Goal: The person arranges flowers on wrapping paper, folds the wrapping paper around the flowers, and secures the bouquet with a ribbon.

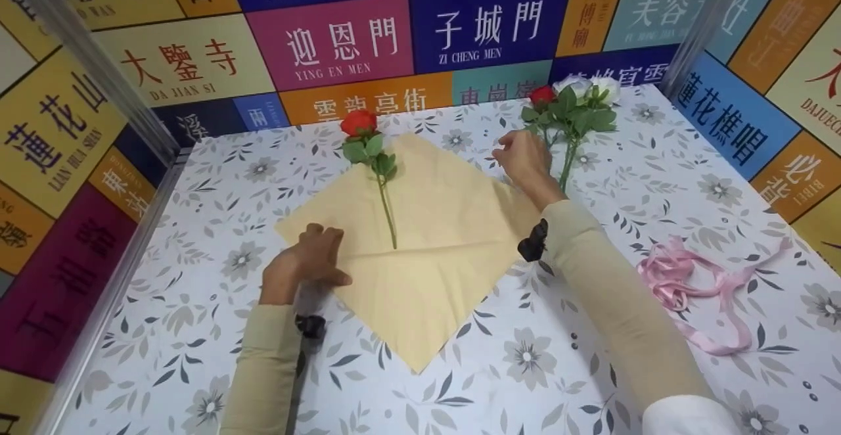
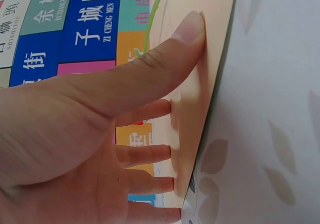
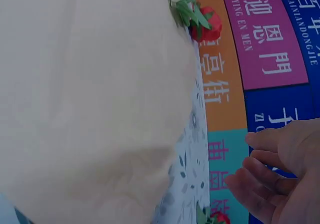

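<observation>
A square of tan wrapping paper [image 1: 420,310] lies cornerwise on the table, with a crease across its middle. One red rose [image 1: 359,123] with green leaves rests on it, its bloom past the upper left edge and its stem pointing down. My left hand [image 1: 303,261] touches the paper's left corner; in the left wrist view its thumb and spread fingertips [image 2: 192,28] press on the sheet. Over the upper right edge hovers my right hand [image 1: 527,159], fingers loosely bent and holding nothing. Just beyond it lie another red rose [image 1: 542,97] and white roses [image 1: 601,91].
A tangled pink ribbon [image 1: 667,274] lies at the right on the floral-patterned tablecloth [image 1: 525,356]. Panels with coloured lettered blocks [image 1: 332,41] stand at the back and both sides of the table. Black wrist cameras [image 1: 533,240] are strapped to both wrists.
</observation>
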Demonstrator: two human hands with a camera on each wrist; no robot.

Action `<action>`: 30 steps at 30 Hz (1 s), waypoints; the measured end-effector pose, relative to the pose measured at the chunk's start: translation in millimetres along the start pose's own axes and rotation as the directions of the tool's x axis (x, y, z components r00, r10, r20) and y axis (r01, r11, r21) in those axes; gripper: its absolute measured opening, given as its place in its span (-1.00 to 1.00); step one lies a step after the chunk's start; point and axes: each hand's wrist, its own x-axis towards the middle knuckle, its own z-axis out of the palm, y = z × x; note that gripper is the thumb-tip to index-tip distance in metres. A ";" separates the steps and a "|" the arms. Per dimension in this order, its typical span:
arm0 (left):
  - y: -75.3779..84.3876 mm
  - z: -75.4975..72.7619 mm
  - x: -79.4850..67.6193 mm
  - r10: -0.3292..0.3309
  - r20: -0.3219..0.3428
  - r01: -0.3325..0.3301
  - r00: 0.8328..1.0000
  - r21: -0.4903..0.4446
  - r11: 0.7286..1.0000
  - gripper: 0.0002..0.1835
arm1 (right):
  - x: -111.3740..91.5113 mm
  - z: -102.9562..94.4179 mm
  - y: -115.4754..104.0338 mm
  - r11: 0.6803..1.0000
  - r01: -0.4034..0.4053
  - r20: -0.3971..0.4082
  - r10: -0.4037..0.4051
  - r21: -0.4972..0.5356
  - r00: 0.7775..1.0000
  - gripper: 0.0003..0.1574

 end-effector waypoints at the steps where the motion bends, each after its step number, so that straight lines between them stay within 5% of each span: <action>1: -0.5 0.4 0.2 -0.005 0.002 0.005 1.000 -0.011 1.000 -0.01 | 0.9 -2.5 5.4 1.000 -0.002 -0.007 0.002 -0.018 1.000 -0.55; 17: 1.0 -0.6 1.4 -0.017 0.021 0.017 1.000 0.014 1.000 -0.01 | 0.7 -18.6 56.6 0.986 -0.040 0.002 0.040 -0.164 0.999 -0.56; 23: -0.1 -2.0 0.2 -0.025 0.018 0.024 1.000 0.011 1.000 -0.03 | -1.3 -11.7 65.4 0.991 -0.042 -0.022 0.039 -0.129 0.999 -0.84; 30: 0.9 -3.3 1.3 0.006 0.007 -0.006 1.000 0.075 0.997 -0.07 | -5.0 -8.1 74.2 0.989 -0.057 -0.004 0.057 -0.135 0.998 -0.57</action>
